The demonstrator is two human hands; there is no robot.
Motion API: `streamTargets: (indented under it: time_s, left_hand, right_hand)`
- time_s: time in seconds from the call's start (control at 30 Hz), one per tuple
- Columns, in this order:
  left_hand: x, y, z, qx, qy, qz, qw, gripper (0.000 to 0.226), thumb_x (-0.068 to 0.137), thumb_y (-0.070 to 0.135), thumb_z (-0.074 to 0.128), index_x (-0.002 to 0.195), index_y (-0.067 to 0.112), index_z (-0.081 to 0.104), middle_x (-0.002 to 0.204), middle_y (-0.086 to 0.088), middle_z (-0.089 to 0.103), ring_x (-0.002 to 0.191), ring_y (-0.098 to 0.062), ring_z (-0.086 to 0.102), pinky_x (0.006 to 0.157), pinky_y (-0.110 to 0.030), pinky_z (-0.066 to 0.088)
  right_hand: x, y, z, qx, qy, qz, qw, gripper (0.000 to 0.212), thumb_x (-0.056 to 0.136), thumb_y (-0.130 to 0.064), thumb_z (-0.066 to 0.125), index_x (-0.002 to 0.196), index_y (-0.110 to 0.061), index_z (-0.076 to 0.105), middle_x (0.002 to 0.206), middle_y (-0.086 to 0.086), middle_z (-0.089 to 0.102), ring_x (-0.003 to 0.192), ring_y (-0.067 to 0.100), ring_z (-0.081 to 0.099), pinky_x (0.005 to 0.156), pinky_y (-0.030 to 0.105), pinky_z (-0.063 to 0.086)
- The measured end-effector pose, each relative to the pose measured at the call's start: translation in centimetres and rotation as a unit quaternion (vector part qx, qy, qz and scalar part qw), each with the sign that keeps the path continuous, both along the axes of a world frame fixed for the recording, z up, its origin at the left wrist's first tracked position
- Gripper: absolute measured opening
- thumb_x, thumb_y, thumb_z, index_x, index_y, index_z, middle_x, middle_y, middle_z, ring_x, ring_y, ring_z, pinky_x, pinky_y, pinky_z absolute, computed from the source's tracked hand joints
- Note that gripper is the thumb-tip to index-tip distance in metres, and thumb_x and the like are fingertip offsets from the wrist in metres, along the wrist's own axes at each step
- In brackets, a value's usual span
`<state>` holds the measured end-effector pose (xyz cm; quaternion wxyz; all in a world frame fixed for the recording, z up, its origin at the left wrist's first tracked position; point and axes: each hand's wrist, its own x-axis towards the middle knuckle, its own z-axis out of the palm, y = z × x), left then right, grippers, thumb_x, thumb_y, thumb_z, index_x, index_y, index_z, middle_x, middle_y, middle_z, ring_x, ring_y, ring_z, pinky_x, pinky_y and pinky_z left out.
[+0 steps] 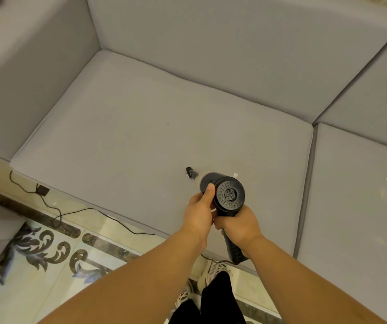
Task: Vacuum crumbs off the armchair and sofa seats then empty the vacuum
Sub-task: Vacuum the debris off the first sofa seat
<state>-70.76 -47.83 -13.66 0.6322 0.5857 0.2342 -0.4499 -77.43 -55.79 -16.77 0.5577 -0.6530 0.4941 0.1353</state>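
Two hands are working a handheld vacuum (227,195) over the sofa seat (141,127): right hand (237,224) gripping the handle, left hand (200,210) steadying the body. White crumbs (235,174) at one o'clock risk scattering if nudged.

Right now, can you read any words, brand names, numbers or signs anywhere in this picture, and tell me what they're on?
None can be read.
Handheld vacuum: its round rear grille shows only vent slots, no lettering visible.
Vacuum handle, gripped by the right hand: ridges only, no text.
Left hand on the vacuum body: may cover part of its side.
Black adapter on the floor: too small to show any label.
Grey sofa cushion: plain fabric.
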Motion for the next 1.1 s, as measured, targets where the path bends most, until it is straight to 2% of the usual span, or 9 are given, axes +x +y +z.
streamTargets:
  time_s: [0.23, 0.37, 0.5, 0.6, 0.8, 1.1]
  left_hand:
    - [-1.5, -0.6, 0.7, -0.031, 0.024, -0.035, 0.999, 0.045, 0.092, 0.044, 0.053, 0.126, 0.014, 0.054, 0.107, -0.005, 0.066, 0.095, -0.019, 0.065, 0.066, -0.023, 0.051]
    - [-1.5, 0.1, 0.8, -0.005, -0.005, -0.012, 1.000, 0.045, 0.091, 0.046, 0.054, 0.124, 0.016, 0.053, 0.109, -0.006, 0.066, 0.096, -0.020, 0.065, 0.072, -0.026, 0.052]
    - [-1.1, 1.4, 0.6, 0.021, -0.012, 0.014, 1.000, 0.044, 0.092, 0.046, 0.051, 0.123, 0.016, 0.054, 0.110, -0.008, 0.067, 0.094, -0.020, 0.065, 0.065, -0.025, 0.049]
    - [-1.5, 1.6, 0.5, 0.023, -0.009, 0.007, 1.000, 0.045, 0.093, 0.046, 0.050, 0.125, 0.014, 0.054, 0.112, -0.009, 0.067, 0.096, -0.021, 0.065, 0.067, -0.025, 0.050]
    - [-4.2, -1.3, 0.7, -0.010, 0.026, -0.032, 0.999, 0.045, 0.094, 0.044, 0.050, 0.126, 0.014, 0.055, 0.111, -0.008, 0.066, 0.090, -0.018, 0.066, 0.060, -0.021, 0.050]
    - [-8.3, -6.4, 0.7, -0.014, 0.044, -0.093, 0.995, 0.041, 0.093, 0.045, 0.050, 0.121, 0.015, 0.057, 0.108, -0.007, 0.067, 0.095, -0.020, 0.065, 0.062, -0.023, 0.051]
  right_hand:
    - [-2.3, -0.6, 0.7, -0.042, 0.016, -0.021, 0.999, 0.032, 0.061, -0.005, 0.072, 0.092, -0.016, 0.068, 0.081, 0.007, 0.072, 0.078, 0.030, 0.066, 0.073, 0.043, 0.058]
    - [-1.7, 0.1, 0.9, -0.027, -0.002, -0.003, 1.000, 0.032, 0.062, -0.003, 0.071, 0.090, -0.017, 0.068, 0.080, 0.006, 0.072, 0.076, 0.028, 0.066, 0.072, 0.042, 0.057]
    - [-0.8, 1.6, 0.2, -0.007, -0.010, 0.013, 1.000, 0.033, 0.061, -0.004, 0.070, 0.091, -0.016, 0.069, 0.082, 0.006, 0.072, 0.074, 0.027, 0.064, 0.071, 0.040, 0.056]
    - [-1.5, 1.9, -0.3, -0.005, -0.005, 0.011, 1.000, 0.032, 0.061, -0.005, 0.069, 0.091, -0.015, 0.069, 0.083, 0.005, 0.073, 0.075, 0.025, 0.064, 0.069, 0.036, 0.055]
    - [-4.9, -1.1, -0.2, -0.032, 0.014, -0.015, 0.999, 0.034, 0.060, -0.008, 0.070, 0.093, -0.015, 0.069, 0.083, 0.004, 0.072, 0.077, 0.025, 0.065, 0.063, 0.031, 0.048]
    - [-10.1, -5.3, 0.5, -0.048, 0.027, -0.064, 0.996, 0.034, 0.063, -0.006, 0.072, 0.095, -0.016, 0.069, 0.083, 0.004, 0.072, 0.078, 0.024, 0.065, 0.064, 0.029, 0.048]
